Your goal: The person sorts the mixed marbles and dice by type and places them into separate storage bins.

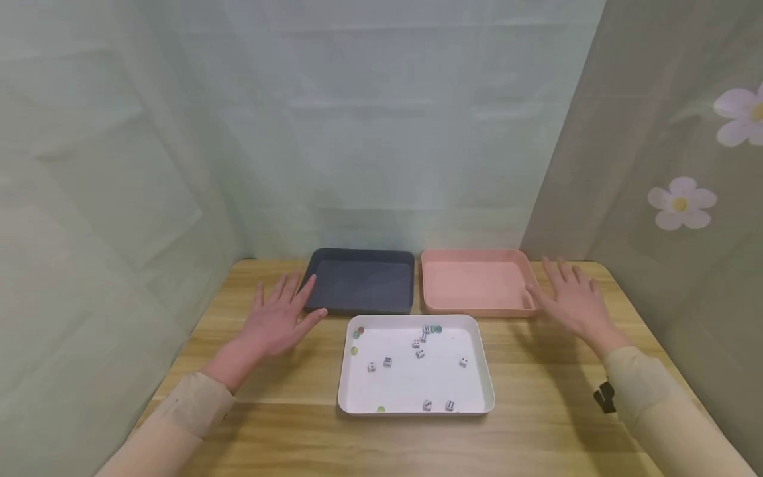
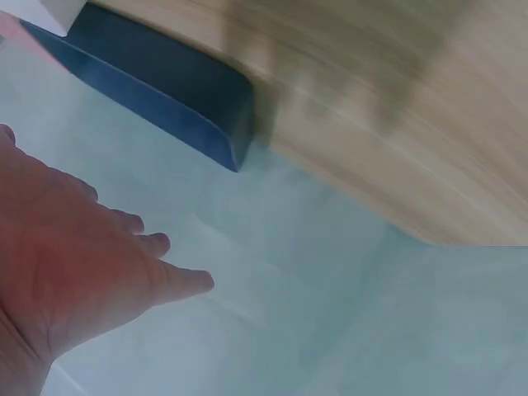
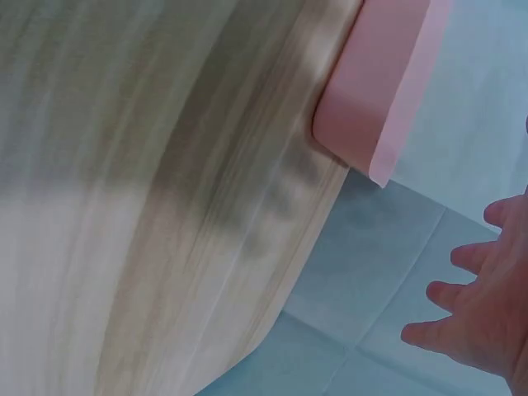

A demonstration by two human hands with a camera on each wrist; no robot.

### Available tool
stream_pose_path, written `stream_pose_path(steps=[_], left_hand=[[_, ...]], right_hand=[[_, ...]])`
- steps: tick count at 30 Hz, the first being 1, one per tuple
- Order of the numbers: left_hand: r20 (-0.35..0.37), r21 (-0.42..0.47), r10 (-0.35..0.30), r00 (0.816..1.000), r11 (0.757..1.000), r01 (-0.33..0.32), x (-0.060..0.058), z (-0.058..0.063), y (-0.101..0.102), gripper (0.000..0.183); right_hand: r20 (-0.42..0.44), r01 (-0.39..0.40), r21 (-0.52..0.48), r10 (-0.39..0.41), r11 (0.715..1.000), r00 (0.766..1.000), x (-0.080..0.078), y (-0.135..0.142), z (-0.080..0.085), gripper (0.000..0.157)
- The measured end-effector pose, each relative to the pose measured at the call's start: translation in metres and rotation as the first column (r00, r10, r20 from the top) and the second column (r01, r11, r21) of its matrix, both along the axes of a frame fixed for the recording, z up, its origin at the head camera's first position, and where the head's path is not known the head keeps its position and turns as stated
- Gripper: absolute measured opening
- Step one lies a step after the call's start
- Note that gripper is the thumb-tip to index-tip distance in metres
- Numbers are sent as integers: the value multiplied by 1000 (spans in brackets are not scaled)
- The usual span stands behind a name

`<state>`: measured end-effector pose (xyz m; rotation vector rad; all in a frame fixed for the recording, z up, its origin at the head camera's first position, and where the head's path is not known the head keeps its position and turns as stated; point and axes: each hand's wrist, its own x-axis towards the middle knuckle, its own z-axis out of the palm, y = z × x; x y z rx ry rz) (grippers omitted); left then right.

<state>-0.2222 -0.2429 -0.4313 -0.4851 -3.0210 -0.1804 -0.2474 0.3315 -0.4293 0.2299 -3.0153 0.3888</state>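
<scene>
My left hand (image 1: pixel 278 321) hovers with spread fingers beside the dark blue tray (image 1: pixel 360 285), holding nothing. On the other side my right hand (image 1: pixel 573 301) has its fingers spread next to the pink tray (image 1: pixel 477 281), also with nothing in it. A white tray (image 1: pixel 405 381) lies between the arms, nearer to me. Inside it are several white dice (image 1: pixel 388 362) and a few small round pieces, such as a green one (image 1: pixel 354 350) and a red one (image 1: pixel 360 329). In the left wrist view the left palm (image 2: pixel 74 247) shows, and in the right wrist view the right fingers (image 3: pixel 474 257) stick out straight.
All three trays stand on a wooden table (image 1: pixel 286 424). Pale cloth (image 1: pixel 381 132) hangs behind and to the left, and a cloth with white flowers (image 1: pixel 681 203) hangs at the right. A black object (image 1: pixel 605 397) shows at the right sleeve.
</scene>
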Motion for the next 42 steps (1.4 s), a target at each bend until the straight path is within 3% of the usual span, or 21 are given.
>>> stream_pose_path(steps=[10,20,26,34,37,42], left_hand=[[64,9,-63,996,998,62,8,19,18,84],[47,21,-176,983,984,175,21,27,38,84],[68,40,-271,960,962,269,29,28,51,85],[123,51,-421,898,907,418,43,28,74,82],[115,61,-435,893,901,430,47,29,81,80],[93,51,-414,906,910,411,51,26,91,75]], right_hand=[[7,18,-76,-18,997,1000,-14,7,11,85],[91,53,-204,-35,978,995,-26,12,18,89],[147,62,-243,-27,968,989,-30,14,23,83],[222,86,-280,-23,956,975,-41,12,23,74],[236,89,-292,-19,952,971,-46,11,22,70],[265,99,-304,-16,948,964,-53,10,19,65]])
